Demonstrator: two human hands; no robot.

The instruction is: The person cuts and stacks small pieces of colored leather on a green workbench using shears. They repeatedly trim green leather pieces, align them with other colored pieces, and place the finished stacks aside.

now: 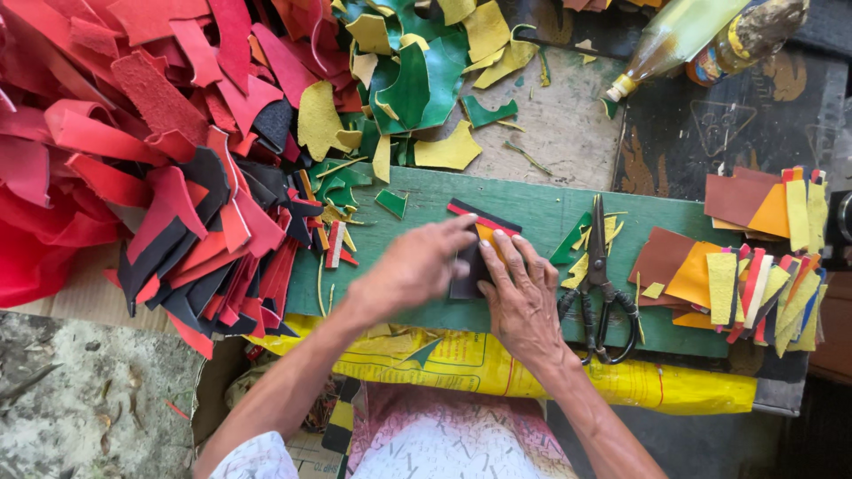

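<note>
In the middle of the frame, our left hand (413, 266) and right hand (522, 297) press flat, fingers together, on a small stack of dark, red and yellow leather pieces (479, 238) on the green board (532, 213). Scissors (599, 284) lie just right.

Green desk (532, 213) carries black-handled scissors (599, 284); left of the scissors, red and black scraps (177, 177); right, yellow, orange and brown cut strips (754, 275); below, a yellow sack (497, 364).

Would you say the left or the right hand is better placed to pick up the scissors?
Probably the right hand: the scissors lie just beside it on the green board, while the left hand is farther away, on the leather pieces.
</note>
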